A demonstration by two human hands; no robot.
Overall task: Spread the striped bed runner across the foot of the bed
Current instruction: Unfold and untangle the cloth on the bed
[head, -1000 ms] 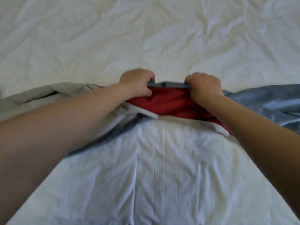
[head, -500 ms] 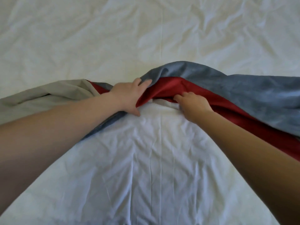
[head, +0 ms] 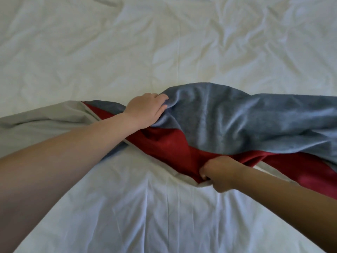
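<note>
I am holding the runner point(head: 228, 125) with both hands. It is lying bunched in a crosswise band over the bed point(head: 76, 57), reaching from the left edge of view to the right edge, with the wrinkled white sheet point(head: 149, 212) showing on both its far and near sides. Three colours are showing: a pale grey stretch on the left, a blue-grey band humped up in the middle and right, and a red band below it.

My left hand point(head: 145, 111) is lying palm down on the far side of the bunch. Its fingers point(head: 161, 99) are curling into the blue-grey cloth and gripping a fold of it where the hump is rising. The left forearm is crossing over the pale grey and red parts.

My right hand point(head: 221, 173) is nearer to me, at the runner's near edge. It is closing into a tight fist on the cloth where the red band is meeting a pale hem, with the fingers point(head: 204, 171) tucked in around the fabric. The red cloth is puckering toward that fist.

The two hands are well apart.
</note>
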